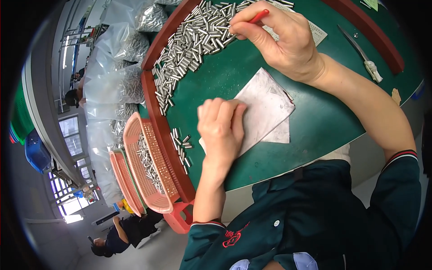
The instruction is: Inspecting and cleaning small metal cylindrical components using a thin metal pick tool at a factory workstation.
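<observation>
Metal pins: bright steel-coloured little cylinders (198, 36) lie in a loose heap at the far left of the green desk (324, 121), against its red-brown rim; a few strays (181, 146) sit nearer, by our left hand.
Right grip: our right hand (281, 38) is closed in a pinch on a thin red stick (259, 16), its tip down among the pins at the heap's edge.
Left grip: our left hand (220, 128) is curled, knuckles up, pressing on the near corner of a pale flat sheet (265, 105); we cannot tell if it holds anything underneath.
Handling, as we judge it: each pin looks light, stiff, smooth and round, so likely to roll and slip; we would pinch one across its middle.
Sheet: thin and flat, best held down by a corner.
Nearby: pink mesh baskets (150, 166) with more pins stand just off the desk's left rim.
</observation>
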{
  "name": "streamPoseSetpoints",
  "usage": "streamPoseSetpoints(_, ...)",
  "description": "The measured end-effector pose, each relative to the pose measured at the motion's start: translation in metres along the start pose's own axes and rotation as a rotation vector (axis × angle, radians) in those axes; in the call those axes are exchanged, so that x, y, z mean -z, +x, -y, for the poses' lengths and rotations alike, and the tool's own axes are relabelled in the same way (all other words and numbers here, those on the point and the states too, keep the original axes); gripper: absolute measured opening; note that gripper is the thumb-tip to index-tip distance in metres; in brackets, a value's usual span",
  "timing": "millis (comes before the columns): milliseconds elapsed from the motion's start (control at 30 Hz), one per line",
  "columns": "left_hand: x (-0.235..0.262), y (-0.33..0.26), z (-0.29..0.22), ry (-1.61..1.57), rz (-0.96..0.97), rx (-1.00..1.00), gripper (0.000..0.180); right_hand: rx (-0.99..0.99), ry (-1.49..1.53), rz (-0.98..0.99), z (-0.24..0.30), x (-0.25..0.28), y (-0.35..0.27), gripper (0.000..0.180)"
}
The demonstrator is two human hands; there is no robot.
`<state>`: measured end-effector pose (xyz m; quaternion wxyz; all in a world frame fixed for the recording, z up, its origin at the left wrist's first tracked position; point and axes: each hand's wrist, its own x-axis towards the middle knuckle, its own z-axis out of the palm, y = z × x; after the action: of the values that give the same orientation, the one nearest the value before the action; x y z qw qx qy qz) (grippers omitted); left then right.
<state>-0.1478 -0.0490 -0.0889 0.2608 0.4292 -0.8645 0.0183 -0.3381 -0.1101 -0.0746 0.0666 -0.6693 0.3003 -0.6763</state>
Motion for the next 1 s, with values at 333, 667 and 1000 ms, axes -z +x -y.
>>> streamPoseSetpoints(333,0.021,-0.005,-0.014,-0.138,-0.333,0.231,0.008,0.314,0.042,-0.041,-0.022,-0.004,-0.009,0.006)
streamPoseSetpoints(667,0.105,-0.131,-0.053,-1.923,-0.321,1.018,0.027,-0.080,0.225,0.196,-0.003,-0.012,-0.018,0.006)
streamPoseSetpoints(1000,0.058,-0.232,-0.065,-2.269,-0.834,1.505,0.020,-0.130,0.170,0.330,0.009,-0.012,-0.024,0.021)
